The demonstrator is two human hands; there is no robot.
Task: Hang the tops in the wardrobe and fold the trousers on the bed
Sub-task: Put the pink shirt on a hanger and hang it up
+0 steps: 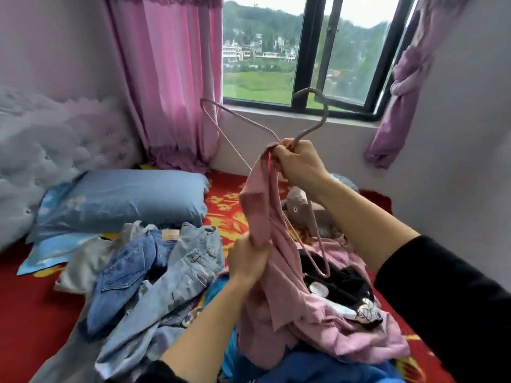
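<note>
Centre frame, above the bed (36, 313): right hand (298, 164) clamped on hanger (325, 113) and pink top (265, 211) together; left hand (249, 261) grips the top lower down. Jeans (177, 266) heaped lower left.

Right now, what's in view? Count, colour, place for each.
bed: 1, red patterned cover, fills lower frame
hanger: 1, pink, held up mid-frame
pink top: 1, pink, below the hanger
jeans: at least 2, blue, bed, left
black top: 1, black, white print, bed, right
blue cloth: 1, blue, bottom edge
pillow: 1, blue, bed's head, left
toy: 1, grey, behind pink top
curtains: 2, pink, flanking window
headboard: 1, grey, tufted, far left
left hand: 1, grips pink top low
right hand: 1, grips hanger neck and pink top
</note>
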